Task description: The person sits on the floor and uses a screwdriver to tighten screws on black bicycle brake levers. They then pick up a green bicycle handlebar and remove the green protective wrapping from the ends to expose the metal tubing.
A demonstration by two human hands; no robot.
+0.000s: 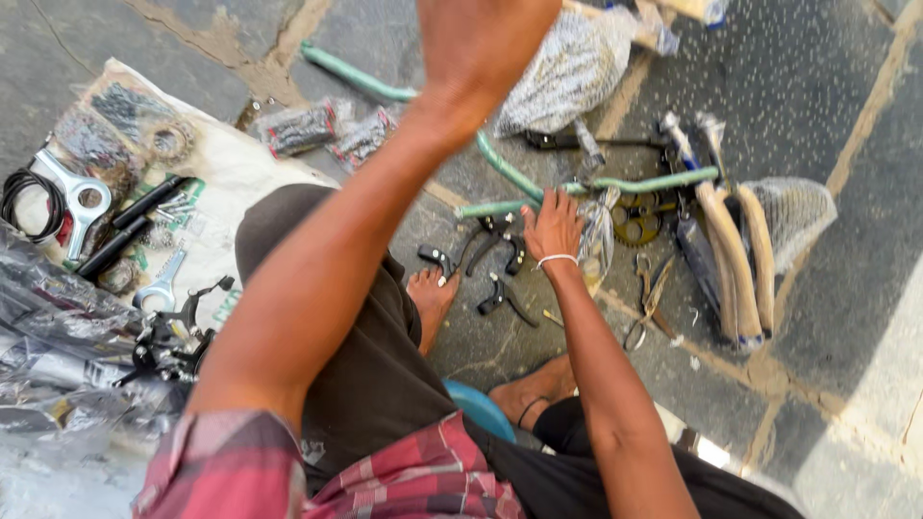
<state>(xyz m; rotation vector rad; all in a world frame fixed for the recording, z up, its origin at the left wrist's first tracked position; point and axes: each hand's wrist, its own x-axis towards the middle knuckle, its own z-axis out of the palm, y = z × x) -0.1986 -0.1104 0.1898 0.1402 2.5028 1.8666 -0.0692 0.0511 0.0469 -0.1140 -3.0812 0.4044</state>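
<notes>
- While the person sits low on a blue stool [481, 408] with bare feet on the stone floor [846, 288], the right hand [553, 228] reaches down and forward to the green handlebar [586, 187], which I take as the landmark here.
- The right hand lies flat with fingers spread, its fingertips touching the handlebar and a clear plastic bag [596, 240] just beside it; it clamps on nothing.
- The left hand [481, 43] is raised high, close to the camera and partly out of the picture; I cannot tell if it is open or closed, or if it holds something.
- The handlebar's long axis runs from the upper left to the right: one end points to the far left, then the tube bends and continues nearly level to the right.
- Just below the handlebar, near the right hand, several black brake levers [490, 259] lie scattered on the floor.
- To the right of the handlebar's right end lie tan grips [735, 259] and a mesh bag [793, 216], close together.
- Below the handlebar, right of the hand, a toothed sprocket [635, 219] and pliers [649, 298] rest.
- Well left of the handlebar, a cloth [231, 168] carries spanners [72, 197] and small parts.
</notes>
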